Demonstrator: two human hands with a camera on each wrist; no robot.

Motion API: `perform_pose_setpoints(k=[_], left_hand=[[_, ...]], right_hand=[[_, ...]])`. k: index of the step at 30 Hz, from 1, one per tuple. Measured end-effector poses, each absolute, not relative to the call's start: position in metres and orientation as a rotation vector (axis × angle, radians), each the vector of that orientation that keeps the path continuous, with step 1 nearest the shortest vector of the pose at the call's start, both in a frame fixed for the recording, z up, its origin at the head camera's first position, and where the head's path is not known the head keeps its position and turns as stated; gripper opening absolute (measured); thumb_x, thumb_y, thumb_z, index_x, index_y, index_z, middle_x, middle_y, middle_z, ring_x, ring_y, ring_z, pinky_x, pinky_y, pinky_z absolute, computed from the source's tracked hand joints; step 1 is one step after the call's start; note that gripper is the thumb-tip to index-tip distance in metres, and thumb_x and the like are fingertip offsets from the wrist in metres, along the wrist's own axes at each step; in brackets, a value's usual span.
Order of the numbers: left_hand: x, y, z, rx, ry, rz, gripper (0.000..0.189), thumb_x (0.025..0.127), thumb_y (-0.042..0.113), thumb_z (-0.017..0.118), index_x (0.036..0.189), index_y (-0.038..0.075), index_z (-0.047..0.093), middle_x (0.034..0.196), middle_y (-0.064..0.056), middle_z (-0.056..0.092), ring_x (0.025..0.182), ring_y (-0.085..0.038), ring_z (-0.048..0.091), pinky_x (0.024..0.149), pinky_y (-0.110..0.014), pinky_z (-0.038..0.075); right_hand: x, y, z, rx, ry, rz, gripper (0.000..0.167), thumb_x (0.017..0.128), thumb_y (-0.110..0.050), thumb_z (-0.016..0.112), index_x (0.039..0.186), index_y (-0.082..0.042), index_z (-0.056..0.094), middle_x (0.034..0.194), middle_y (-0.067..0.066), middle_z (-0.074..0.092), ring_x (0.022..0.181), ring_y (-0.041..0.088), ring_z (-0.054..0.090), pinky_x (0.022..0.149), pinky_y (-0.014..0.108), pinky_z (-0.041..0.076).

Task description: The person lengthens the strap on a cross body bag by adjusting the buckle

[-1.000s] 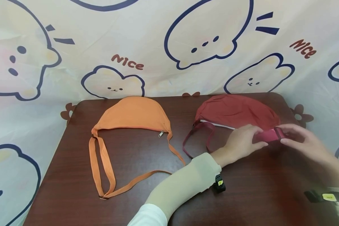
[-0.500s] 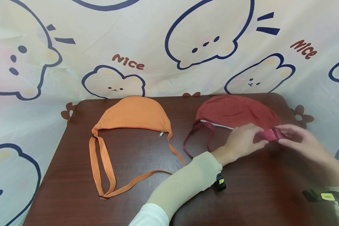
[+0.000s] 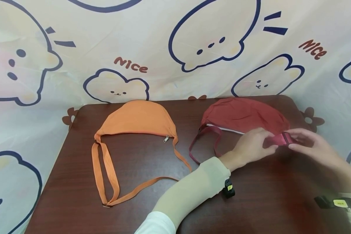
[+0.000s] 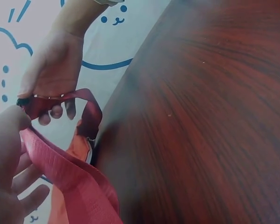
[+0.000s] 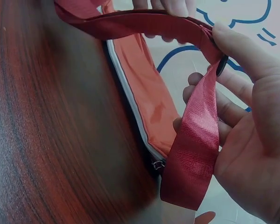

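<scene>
A dark red waist bag (image 3: 242, 113) lies at the back right of the brown table. Its red strap (image 3: 278, 139) runs between both hands in front of the bag. My left hand (image 3: 253, 144) pinches the strap between thumb and fingers. Close on its right, my right hand (image 3: 317, 146) pinches the strap at a dark slider buckle (image 5: 221, 65). In the right wrist view, the thumb presses beside the slider and a loop of strap (image 5: 191, 144) hangs past the palm. Seen from the left wrist, doubled strap (image 4: 70, 168) trails below the left fingers.
An orange waist bag (image 3: 140, 118) lies at the back left of the table (image 3: 61, 185), its long strap (image 3: 111, 175) spread toward the front. The left forearm (image 3: 190, 191) crosses the front middle. A patterned cloth (image 3: 163, 81) hangs behind and beside the table.
My left hand has edged slightly toward the right hand, so a shorter stretch of strap shows between them. Both bags stay where they were.
</scene>
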State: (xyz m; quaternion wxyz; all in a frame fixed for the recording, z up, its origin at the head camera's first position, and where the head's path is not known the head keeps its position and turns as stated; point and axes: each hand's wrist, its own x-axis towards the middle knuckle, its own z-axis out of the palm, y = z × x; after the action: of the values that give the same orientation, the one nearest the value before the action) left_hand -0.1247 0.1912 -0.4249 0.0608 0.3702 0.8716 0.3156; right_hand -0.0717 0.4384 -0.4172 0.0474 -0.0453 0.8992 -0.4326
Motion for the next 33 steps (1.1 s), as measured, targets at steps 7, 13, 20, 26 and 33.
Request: perform_pose_setpoints(k=[7, 13, 20, 26, 33], left_hand=[[-0.1237, 0.1885, -0.4276, 1.124, 2.597, 1.05, 0.043, 0.096, 0.042, 0.07, 0.134, 0.023, 0.066, 0.119, 0.015, 0.065, 0.106, 0.005, 0.054, 0.091, -0.006, 0.04], [-0.128, 0.185, -0.4275, 1.17, 2.547, 1.209, 0.033, 0.095, 0.036, 0.073, 0.124, 0.021, 0.07, 0.113, 0.014, 0.066, 0.103, 0.005, 0.053, 0.089, -0.004, 0.039], [-0.1294, 0.1844, -0.4282, 1.178, 2.546, 1.197, 0.034, 0.093, 0.034, 0.076, 0.123, 0.02, 0.072, 0.111, 0.012, 0.066, 0.1, 0.004, 0.053, 0.086, -0.004, 0.039], [-0.1296, 0.1838, -0.4298, 1.191, 2.572, 1.178, 0.028, 0.092, 0.03, 0.077, 0.118, 0.02, 0.075, 0.104, 0.013, 0.067, 0.094, 0.003, 0.051, 0.082, -0.004, 0.039], [-0.1271, 0.1869, -0.435, 1.094, 2.497, 1.194, 0.031, 0.097, 0.03, 0.072, 0.126, 0.019, 0.069, 0.104, 0.013, 0.066, 0.091, 0.002, 0.051, 0.076, -0.005, 0.04]], right_hand=[[-0.0725, 0.4328, -0.4156, -0.13, 2.742, -1.315, 0.044, 0.093, -0.002, 0.072, 0.135, -0.006, 0.059, 0.111, -0.013, 0.069, 0.096, 0.004, 0.065, 0.075, 0.019, 0.054], [-0.0717, 0.4358, -0.4146, -0.107, 2.716, -1.278, 0.046, 0.094, -0.009, 0.074, 0.137, -0.009, 0.058, 0.112, -0.014, 0.068, 0.096, 0.007, 0.064, 0.075, 0.021, 0.055], [-0.0721, 0.4351, -0.413, -0.124, 2.718, -1.271, 0.046, 0.092, -0.008, 0.075, 0.136, -0.008, 0.059, 0.111, -0.013, 0.069, 0.095, 0.008, 0.065, 0.075, 0.021, 0.055], [-0.0736, 0.4337, -0.4131, -0.152, 2.736, -1.239, 0.046, 0.091, -0.008, 0.077, 0.134, -0.007, 0.06, 0.108, -0.01, 0.069, 0.094, 0.009, 0.066, 0.074, 0.022, 0.055], [-0.0721, 0.433, -0.4138, -0.151, 2.732, -1.272, 0.047, 0.091, -0.006, 0.075, 0.136, -0.009, 0.059, 0.113, -0.009, 0.068, 0.097, 0.009, 0.065, 0.076, 0.023, 0.056]])
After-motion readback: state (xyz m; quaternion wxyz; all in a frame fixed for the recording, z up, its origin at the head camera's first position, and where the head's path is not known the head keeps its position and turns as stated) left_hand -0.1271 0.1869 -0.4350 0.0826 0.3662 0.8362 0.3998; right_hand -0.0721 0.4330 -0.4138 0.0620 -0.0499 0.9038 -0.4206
